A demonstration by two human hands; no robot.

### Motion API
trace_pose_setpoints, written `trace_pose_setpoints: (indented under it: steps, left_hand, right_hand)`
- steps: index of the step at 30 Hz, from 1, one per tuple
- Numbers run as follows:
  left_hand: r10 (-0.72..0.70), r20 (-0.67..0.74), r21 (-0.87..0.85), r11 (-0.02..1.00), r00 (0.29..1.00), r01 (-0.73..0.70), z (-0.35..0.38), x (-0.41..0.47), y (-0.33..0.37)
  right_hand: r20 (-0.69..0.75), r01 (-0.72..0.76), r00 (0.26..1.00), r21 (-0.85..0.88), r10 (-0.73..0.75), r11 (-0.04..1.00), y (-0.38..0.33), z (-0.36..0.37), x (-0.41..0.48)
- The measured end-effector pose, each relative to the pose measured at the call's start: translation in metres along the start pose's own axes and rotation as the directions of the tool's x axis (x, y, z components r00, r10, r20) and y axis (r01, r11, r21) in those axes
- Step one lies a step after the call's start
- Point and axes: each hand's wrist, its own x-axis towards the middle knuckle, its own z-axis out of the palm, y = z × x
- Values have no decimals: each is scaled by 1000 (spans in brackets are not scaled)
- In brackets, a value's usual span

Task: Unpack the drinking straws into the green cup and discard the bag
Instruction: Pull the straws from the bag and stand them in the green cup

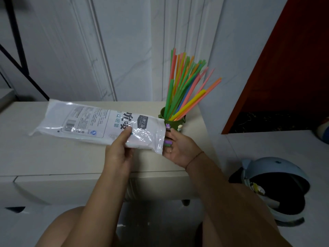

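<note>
Straws [185,86] are already in the green cup [171,123], fanned out and leaning right; cup sits at the back right of the tabletop [35,157]. Unpack step looks done. Left to do: bin the bag [99,124].

Bag is white and clear plastic with printed text and a barcode, looks flat and empty, though I can't rule out a stray straw inside. It's held just above the tabletop, open end toward the cup.

Left hand [118,148] pinches the bag near its mouth, thumb on top. Right hand [178,148] is open, fingers loosely curled at the bag's mouth edge.

Open-lidded trash bin [272,189] on the floor to the right, likely the drop point.
</note>
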Motion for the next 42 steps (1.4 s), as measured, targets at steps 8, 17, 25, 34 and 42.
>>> trace_pose_setpoints:
  steps: [8,17,25,34,42]
  left_hand:
    - [181,188,230,948,965,-222,10,-14,4]
    - [99,110,243,962,989,-123,4,-10,7]
    - [-116,-45,96,988,992,120,-12,-2,7]
    - [-189,-86,-94,979,978,181,-18,0,9]
    - [-245,-76,-113,965,967,236,-10,-5,-2]
  right_hand:
    - [-93,-41,994,121,52,992,6,0,6]
    - [-122,135,982,-79,-144,988,9,-2,8]
    - [-162,444,852,-280,-498,851,-7,-8,8]
    - [-92,465,874,-128,-477,876,-27,-24,-8]
    - [21,423,905,38,-424,905,-8,-3,-7]
